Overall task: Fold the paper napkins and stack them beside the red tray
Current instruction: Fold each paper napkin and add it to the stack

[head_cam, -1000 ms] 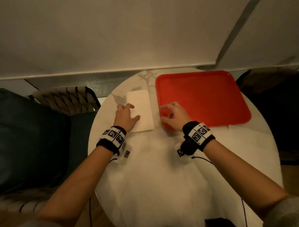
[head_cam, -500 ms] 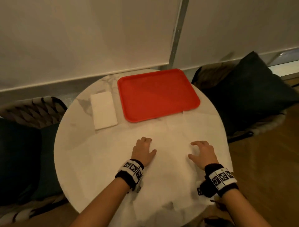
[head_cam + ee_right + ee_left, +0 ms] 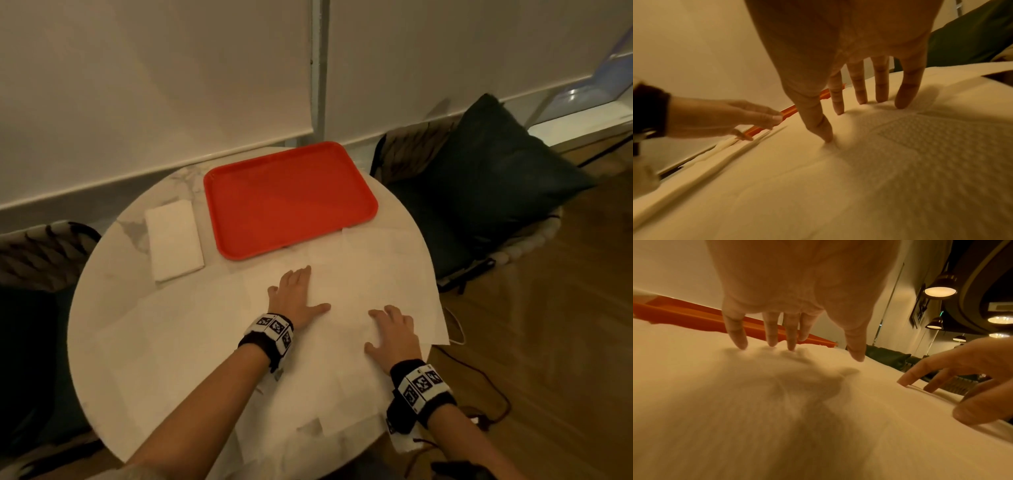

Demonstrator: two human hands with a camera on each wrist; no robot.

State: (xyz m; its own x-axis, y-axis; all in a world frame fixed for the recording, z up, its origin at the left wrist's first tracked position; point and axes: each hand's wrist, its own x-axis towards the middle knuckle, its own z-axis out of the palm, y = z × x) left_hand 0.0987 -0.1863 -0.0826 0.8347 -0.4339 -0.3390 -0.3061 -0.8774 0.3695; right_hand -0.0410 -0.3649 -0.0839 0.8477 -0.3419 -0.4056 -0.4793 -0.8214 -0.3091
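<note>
**Pressing both palms on the next loose napkin**

Resting spread and flat, your left hand [image 3: 294, 297] touches the unfolded napkin [image 3: 359, 284] with straight fingers; the left wrist view shows the fingertips [image 3: 791, 346] dimpling the paper and curling round nothing. Your right hand [image 3: 394, 334] lies the same way just to the right and nearer you, fingers straight, pinching nothing.

The sheet spreads outward from under both hands. Its right edge hangs past the rim of the round table [image 3: 102, 284], and that overhanging edge lies closest to your right hand. Its far edge reaches the near rim of the red tray [image 3: 291, 202], just beyond your left fingertips. More open sheets overlap beneath it, so exactly where one ends is hard to tell.

Farther left, the folded napkin [image 3: 174, 240] lies beside the tray's left edge, its long axis running near to far. The left hand is nearer that spot, so carrying a finished fold there probably falls to it.
</note>
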